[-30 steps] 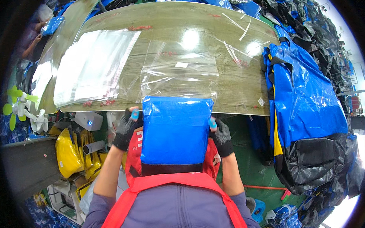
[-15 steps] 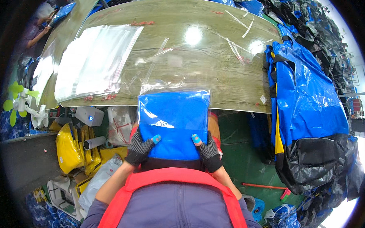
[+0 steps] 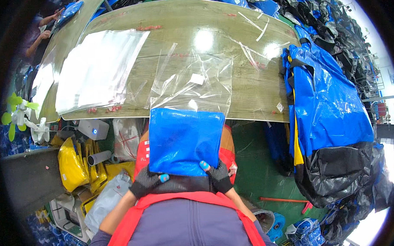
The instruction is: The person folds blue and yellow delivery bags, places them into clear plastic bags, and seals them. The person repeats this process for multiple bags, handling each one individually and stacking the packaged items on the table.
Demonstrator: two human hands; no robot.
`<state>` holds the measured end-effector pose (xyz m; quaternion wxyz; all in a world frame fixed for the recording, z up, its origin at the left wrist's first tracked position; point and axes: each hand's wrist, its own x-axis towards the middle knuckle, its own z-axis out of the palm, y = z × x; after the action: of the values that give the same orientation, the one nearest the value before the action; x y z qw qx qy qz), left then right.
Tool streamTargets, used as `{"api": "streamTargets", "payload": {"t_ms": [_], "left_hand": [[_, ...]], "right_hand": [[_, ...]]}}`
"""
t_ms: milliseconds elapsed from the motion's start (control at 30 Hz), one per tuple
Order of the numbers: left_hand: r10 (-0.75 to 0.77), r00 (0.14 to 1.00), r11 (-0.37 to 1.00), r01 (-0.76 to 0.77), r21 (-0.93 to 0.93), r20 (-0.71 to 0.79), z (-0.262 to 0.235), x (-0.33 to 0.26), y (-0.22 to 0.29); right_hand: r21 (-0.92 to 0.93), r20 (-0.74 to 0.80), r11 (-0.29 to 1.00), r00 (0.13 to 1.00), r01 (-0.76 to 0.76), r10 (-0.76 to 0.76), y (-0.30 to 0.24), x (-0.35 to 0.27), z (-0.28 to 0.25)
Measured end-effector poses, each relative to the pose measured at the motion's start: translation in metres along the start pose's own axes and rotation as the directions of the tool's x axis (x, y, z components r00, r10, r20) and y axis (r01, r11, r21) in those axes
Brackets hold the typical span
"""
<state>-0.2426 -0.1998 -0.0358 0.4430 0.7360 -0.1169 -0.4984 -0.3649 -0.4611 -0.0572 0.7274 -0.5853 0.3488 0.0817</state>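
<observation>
A folded blue bag [image 3: 184, 142] with a black lower strip [image 3: 188, 183] hangs over my lap, its far side at the table edge. A clear plastic sleeve [image 3: 194, 79] spreads flat from its far end onto the table; I cannot tell how far it covers the blue part. My left hand [image 3: 148, 182], in a grey dotted glove with bare fingertips, grips the near left corner. At the near right corner my right hand [image 3: 219, 176] pinches the bag, thumb on top. Both hands' other fingers are hidden underneath.
A stack of clear sleeves [image 3: 99, 72] lies on the wooden table [image 3: 170, 24] at left. A large blue and black bag [image 3: 332, 110] hangs over its right end. Yellow bags [image 3: 74, 162], a green fan [image 3: 19, 114] and a white box [image 3: 93, 129] stand left. Another person's hands [image 3: 46, 26] show far left.
The folded blue bag and both hands have come nearer to me. The clear sleeve, bunched at its far end before, now lies stretched out on the table beyond it.
</observation>
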Motion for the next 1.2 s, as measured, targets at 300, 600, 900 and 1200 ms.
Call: {"api": "streamTargets", "payload": {"t_ms": [300, 600, 900, 1200], "left_hand": [[0.147, 0.920, 0.889, -0.284, -0.359, -0.364, -0.040, 0.085, 0.058], [-0.073, 0.951, 0.883, -0.077, -0.463, -0.299, 0.003, 0.021, 0.005], [0.138, 0.868, 0.873, -0.334, -0.356, -0.477, -0.036, 0.089, 0.024], [0.111, 0.975, 0.974, -0.145, -0.173, -0.193, 0.010, -0.010, -0.005]], "right_hand": [[-0.228, 0.251, 0.963, 0.965, 0.140, -0.081, -0.069, 0.013, -0.029], [0.029, 0.073, 0.997, 0.995, 0.066, -0.068, -0.028, -0.006, -0.005], [0.033, 0.135, 0.983, 0.973, 0.183, -0.186, -0.062, 0.048, -0.026], [0.045, -0.022, 0.961, 0.962, 0.272, -0.271, 0.013, -0.041, -0.010]]}}
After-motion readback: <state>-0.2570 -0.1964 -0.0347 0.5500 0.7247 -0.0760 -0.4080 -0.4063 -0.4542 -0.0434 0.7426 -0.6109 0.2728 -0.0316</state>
